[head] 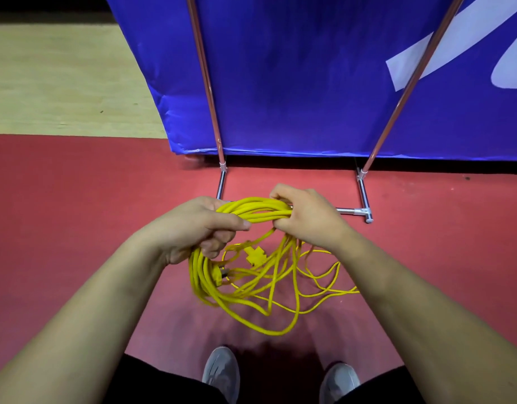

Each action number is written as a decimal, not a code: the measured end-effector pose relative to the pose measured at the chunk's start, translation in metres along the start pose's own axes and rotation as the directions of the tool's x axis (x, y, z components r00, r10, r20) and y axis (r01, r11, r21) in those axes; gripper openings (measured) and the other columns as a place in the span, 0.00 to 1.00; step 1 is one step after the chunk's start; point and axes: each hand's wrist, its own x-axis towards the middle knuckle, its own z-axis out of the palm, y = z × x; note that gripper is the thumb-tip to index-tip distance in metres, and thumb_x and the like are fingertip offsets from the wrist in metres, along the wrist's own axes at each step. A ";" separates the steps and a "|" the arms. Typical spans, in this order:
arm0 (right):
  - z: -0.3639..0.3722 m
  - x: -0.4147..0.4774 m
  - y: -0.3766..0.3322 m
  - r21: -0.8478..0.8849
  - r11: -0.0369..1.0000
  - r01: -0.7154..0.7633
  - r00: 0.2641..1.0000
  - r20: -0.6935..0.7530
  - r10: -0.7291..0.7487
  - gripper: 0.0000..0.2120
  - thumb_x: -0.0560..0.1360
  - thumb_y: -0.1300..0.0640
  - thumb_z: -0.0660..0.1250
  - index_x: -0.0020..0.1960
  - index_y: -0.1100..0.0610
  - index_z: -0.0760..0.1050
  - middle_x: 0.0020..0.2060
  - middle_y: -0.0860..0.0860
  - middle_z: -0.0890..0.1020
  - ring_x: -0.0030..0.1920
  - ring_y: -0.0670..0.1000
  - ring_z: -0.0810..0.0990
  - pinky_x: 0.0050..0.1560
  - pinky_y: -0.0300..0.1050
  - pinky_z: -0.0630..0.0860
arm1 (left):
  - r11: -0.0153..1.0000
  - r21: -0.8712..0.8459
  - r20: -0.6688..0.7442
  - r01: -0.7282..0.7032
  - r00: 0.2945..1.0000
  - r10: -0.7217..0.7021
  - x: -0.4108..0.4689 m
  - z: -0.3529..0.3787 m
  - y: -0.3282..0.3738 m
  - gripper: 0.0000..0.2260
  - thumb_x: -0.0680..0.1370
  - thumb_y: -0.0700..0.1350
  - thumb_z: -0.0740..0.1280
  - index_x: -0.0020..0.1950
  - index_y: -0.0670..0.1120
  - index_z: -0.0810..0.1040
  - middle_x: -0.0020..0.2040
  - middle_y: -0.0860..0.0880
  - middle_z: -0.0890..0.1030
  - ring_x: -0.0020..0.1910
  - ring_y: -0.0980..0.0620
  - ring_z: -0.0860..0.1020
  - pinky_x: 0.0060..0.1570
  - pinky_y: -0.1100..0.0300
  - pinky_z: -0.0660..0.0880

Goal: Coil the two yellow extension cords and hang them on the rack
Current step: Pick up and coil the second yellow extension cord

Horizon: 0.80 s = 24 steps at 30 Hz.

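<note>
A bundle of yellow extension cord (251,212) stretches between my two hands at mid-frame. My left hand (199,228) grips the left end of the loops, and the coil hangs down from it. My right hand (304,217) grips the right end. Below the hands, looser yellow cord (318,284) lies spread on the red floor, with a yellow socket block (256,255) among the strands and a plug (222,272) by the hanging coil. I cannot tell where one cord ends and the other begins. The metal rack (362,196) stands just beyond my hands, its base tubes on the floor.
A blue banner (295,83) hangs behind the rack's two slanted poles (206,77). The floor is red (76,199) near me and pale wood (62,83) at the far left. My grey shoes (222,371) show at the bottom edge.
</note>
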 end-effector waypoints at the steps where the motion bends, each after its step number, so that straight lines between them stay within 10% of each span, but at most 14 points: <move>1: -0.001 0.001 0.000 -0.042 0.999 -0.008 1.000 -0.015 0.007 0.16 0.62 0.48 0.68 0.48 0.46 0.70 0.34 0.46 0.80 0.38 0.53 0.78 0.39 0.48 0.76 | 1.000 0.028 -0.017 -0.004 1.000 0.004 -0.001 0.002 0.004 0.04 0.74 0.39 0.68 0.41 0.39 0.77 0.23 0.51 0.61 0.18 0.55 0.57 0.22 0.65 0.55; 6: -0.001 0.000 0.032 0.212 0.971 -0.107 0.993 0.066 0.095 0.10 0.66 0.50 0.76 0.44 0.49 0.79 0.37 0.43 0.83 0.37 0.40 0.78 0.42 0.40 0.72 | 1.000 -0.004 -0.084 -0.028 0.996 0.028 -0.010 -0.017 0.007 0.10 0.72 0.47 0.68 0.42 0.39 0.75 0.22 0.52 0.58 0.17 0.56 0.55 0.21 0.67 0.53; 15: 0.023 -0.020 0.106 0.206 0.852 -0.481 0.862 0.291 0.416 0.14 0.73 0.61 0.72 0.32 0.54 0.72 0.27 0.48 0.70 0.30 0.46 0.66 0.31 0.36 0.63 | 0.949 -0.293 -0.259 -0.114 0.965 0.036 -0.011 -0.055 0.000 0.10 0.75 0.48 0.63 0.39 0.42 0.70 0.19 0.54 0.60 0.15 0.58 0.58 0.19 0.67 0.57; 20: 0.028 -0.011 0.089 0.630 0.592 -0.503 0.849 0.228 0.477 0.07 0.77 0.66 0.66 0.47 0.59 0.69 0.30 0.57 0.74 0.26 0.52 0.76 0.28 0.39 0.77 | 0.936 -0.332 -0.313 -0.115 0.950 0.005 -0.004 -0.053 -0.004 0.10 0.74 0.48 0.66 0.41 0.41 0.73 0.21 0.52 0.63 0.16 0.57 0.61 0.20 0.66 0.60; 24: 0.023 0.001 0.076 0.587 0.709 -0.392 0.867 -0.023 0.498 0.05 0.75 0.62 0.69 0.41 0.58 0.74 0.26 0.53 0.71 0.25 0.49 0.66 0.25 0.37 0.64 | 0.905 -0.422 -0.240 -0.054 0.969 -0.054 -0.003 -0.057 -0.006 0.05 0.70 0.42 0.66 0.39 0.44 0.71 0.22 0.53 0.65 0.17 0.58 0.63 0.19 0.66 0.62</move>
